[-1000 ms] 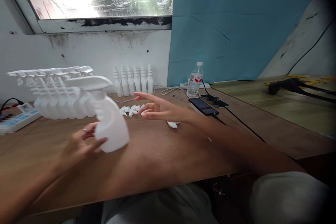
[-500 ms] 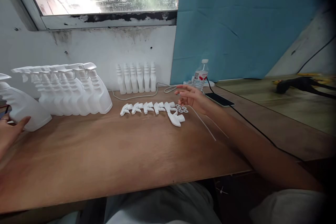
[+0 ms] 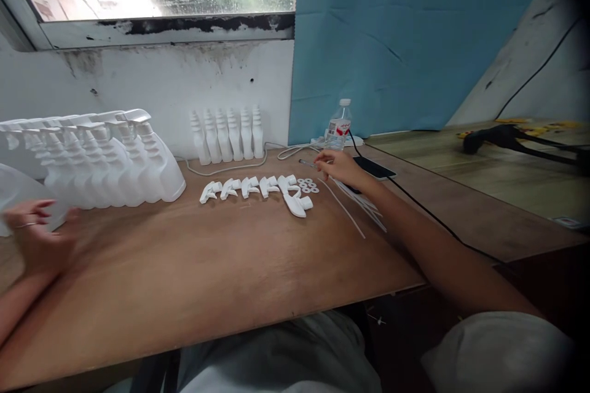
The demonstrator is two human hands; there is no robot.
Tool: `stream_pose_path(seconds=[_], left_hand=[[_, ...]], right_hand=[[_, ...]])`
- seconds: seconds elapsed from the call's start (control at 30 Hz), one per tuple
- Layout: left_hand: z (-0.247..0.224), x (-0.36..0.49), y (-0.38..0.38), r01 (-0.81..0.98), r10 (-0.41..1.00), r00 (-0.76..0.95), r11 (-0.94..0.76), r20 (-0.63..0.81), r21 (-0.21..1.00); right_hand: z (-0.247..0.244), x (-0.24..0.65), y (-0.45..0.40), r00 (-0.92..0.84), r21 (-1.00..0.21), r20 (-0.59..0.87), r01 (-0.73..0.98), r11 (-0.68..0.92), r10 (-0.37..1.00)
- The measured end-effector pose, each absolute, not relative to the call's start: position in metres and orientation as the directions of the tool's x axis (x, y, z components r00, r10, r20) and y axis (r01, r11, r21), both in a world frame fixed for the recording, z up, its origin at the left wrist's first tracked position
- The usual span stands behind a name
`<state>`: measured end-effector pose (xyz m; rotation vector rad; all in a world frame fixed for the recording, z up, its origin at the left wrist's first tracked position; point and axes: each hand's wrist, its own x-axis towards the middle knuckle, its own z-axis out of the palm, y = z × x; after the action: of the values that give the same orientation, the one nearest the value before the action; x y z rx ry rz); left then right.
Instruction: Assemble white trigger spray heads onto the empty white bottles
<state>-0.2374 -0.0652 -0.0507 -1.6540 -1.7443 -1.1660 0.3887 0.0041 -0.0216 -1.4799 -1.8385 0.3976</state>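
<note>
My left hand (image 3: 43,239), smeared by motion and wearing a ring, has its fingers apart and empty. It is in front of a white spray bottle (image 3: 23,196) cut off by the left edge. My right hand (image 3: 341,169) is at the back right of the table, fingers curled down around a thin pen (image 3: 308,163) that passes beneath the palm. Several thin white tubes (image 3: 364,206) lie under the wrist. Left of this hand are small white rings (image 3: 308,185) and a row of white trigger spray heads (image 3: 249,186), one lying nearer me (image 3: 297,204).
White spray bottles (image 3: 115,166) stand in a tight row at left. Slim white ribbed bottles (image 3: 228,135) line the wall. A water bottle (image 3: 340,126), a phone (image 3: 375,167) and a black cable (image 3: 442,224) are at right on the brown table (image 3: 207,282).
My left hand has let go of the spray bottle and drawn back to the right. My right hand has lowered and curled its fingers at the pen. The view has shifted right.
</note>
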Motion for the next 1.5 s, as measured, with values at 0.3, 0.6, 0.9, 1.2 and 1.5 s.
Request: stream_pose_path(seconds=[0.3,0.6,0.9,1.2,1.5], left_hand=[[-0.07,-0.075,-0.029,0.686,0.483,0.553,-0.727,0.679,-0.041],[-0.069,0.043,-0.019,0.379,0.306,0.662,-0.924,0.684,0.048],[-0.07,0.153,-0.036,0.316,0.406,0.756,-0.914,0.514,0.256],[-0.071,0.116,-0.058,0.326,0.533,0.724,-0.824,0.438,0.464],[-0.061,0.066,-0.067,0.15,0.599,0.769,-0.51,0.224,0.847]], right_hand=[[-0.032,0.395,0.004,-0.401,-0.367,0.139,0.829,0.423,0.905],[-0.035,0.381,0.0,-0.545,-0.295,0.092,0.784,0.546,0.833],[-0.042,0.382,0.003,-0.537,-0.315,0.049,0.792,0.524,0.842],[-0.037,0.384,-0.002,-0.458,-0.346,-0.046,0.841,0.416,0.888],[-0.03,0.384,-0.007,-0.443,-0.344,-0.043,0.848,0.403,0.896]])
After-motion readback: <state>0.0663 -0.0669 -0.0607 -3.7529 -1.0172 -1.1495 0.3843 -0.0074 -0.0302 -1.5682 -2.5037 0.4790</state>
